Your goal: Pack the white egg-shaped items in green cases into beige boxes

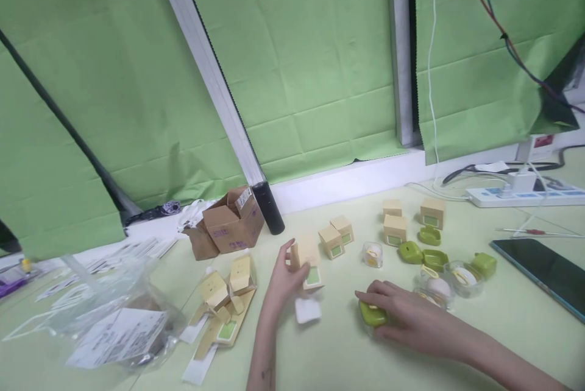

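Observation:
My left hand (282,284) grips a small tan carton with a green label (307,263), holding it upright just above the table. A small white packet (308,310) lies right below it. My right hand (402,315) lies over a green lidded case (372,314) on the table, fingers curled onto it. Several more green cases (423,256) and clear round containers (439,287) sit just beyond my right hand.
Several closed tan cartons (395,229) stand further back. Flat and half-folded cartons (226,299) lie at left beside a brown shipping box (231,226) and a black cylinder (269,208). A plastic bag (109,318) is at far left; a tablet (543,272) and power strip (525,196) at right.

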### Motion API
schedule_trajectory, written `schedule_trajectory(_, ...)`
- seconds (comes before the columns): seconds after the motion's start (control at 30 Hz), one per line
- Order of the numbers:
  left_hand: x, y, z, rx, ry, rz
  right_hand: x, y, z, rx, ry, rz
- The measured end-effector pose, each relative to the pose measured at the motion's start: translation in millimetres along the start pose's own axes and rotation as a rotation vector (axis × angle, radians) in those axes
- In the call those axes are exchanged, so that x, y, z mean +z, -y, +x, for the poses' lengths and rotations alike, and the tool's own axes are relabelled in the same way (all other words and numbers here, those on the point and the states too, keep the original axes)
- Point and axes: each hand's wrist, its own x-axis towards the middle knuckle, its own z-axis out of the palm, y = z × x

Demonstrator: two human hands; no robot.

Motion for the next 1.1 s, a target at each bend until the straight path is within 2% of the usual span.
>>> schedule_trajectory(0.07,11.5,-12.5,-13.1,0.097,0.171,-0.331,-0.5,-3.7,2.7,0.078,-0.128,0.142)
schedule_trajectory(0.13,25.9,-22.9,-25.6,0.160,0.422,-0.690,-3.0,-6.2,7.5,0.163,-0.310,0.332)
schedule_trajectory(0.17,33.7,-26.6,-30.9,0.161,0.541,-0.783,-5.2,-6.2,10.0,0.189,-0.404,0.435)
schedule_trajectory(0.23,49.2,-30.5,-39.1,0.117,0.715,-0.813,-10.8,-3.7,13.9,0.247,-0.543,0.649)
schedule_trajectory(0.3,61.8,-30.2,-43.6,0.061,0.784,-0.777,-16.4,0.8,15.5,0.347,-0.574,0.847)
schedule_trajectory(0.4,71.4,-25.1,-44.2,0.014,0.728,-0.781,-21.7,4.5,14.4,0.402,-0.454,1.031)
schedule_trajectory(0.53,72.5,-16.4,-40.5,0.019,0.605,-0.799,-23.1,-0.5,13.2,0.342,-0.312,1.003)
schedule_trajectory(0.63,75.6,-13.0,-39.9,0.029,0.542,-0.804,-23.3,-3.9,14.0,0.354,-0.324,0.844)
schedule_trajectory(0.73,81.9,-15.3,-42.5,-0.037,0.528,-0.855,-23.2,-2.9,14.1,0.370,-0.330,0.689)
schedule_trajectory(0.83,86.0,-22.0,-47.6,-0.118,0.522,-0.927,-20.6,-2.8,14.0,0.421,-0.326,0.683)
schedule_trajectory(0.93,86.4,-26.2,-51.5,-0.203,0.429,-0.977,-15.5,-5.6,12.9,0.431,-0.358,0.710)
schedule_trajectory(1.03,85.7,-23.8,-50.5,-0.190,0.340,-1.058,-10.8,-5.6,7.5,0.332,-0.395,0.551)
schedule_trajectory(1.1,85.0,-20.0,-47.7,-0.137,0.277,-1.120,-7.9,-2.3,2.0,0.148,-0.353,0.349)
